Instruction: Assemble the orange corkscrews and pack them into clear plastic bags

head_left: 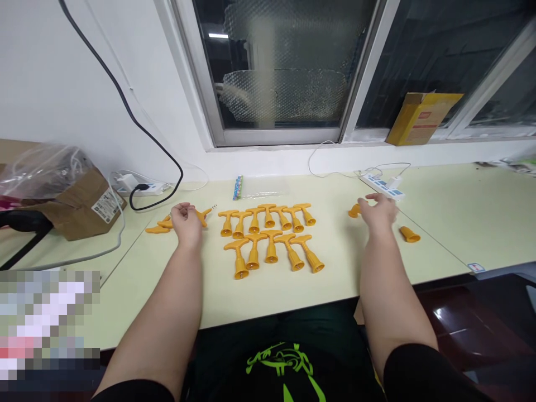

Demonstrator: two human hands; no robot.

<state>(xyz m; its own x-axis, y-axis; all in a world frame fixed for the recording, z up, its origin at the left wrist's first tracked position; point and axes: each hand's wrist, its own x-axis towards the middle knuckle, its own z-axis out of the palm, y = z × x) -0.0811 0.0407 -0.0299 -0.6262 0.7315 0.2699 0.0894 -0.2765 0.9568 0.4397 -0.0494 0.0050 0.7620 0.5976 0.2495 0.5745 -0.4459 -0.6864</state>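
My left hand is closed around a yellow T-shaped corkscrew handle, its metal spiral sticking out to the right. Beside and partly behind that hand lie more yellow handles. On the right, my right hand has thumb and fingers at a yellow bell-shaped cup, whose narrow end is mostly covered by the fingers. Another yellow cup lies on its side to the right of my wrist. Between my hands, several assembled corkscrews lie in two rows, handles toward the window.
The pale table runs along the wall. A clear plastic bag lies behind the rows. Power strips with cables sit at the back. A cardboard box stands left, and a yellow box leans at the window.
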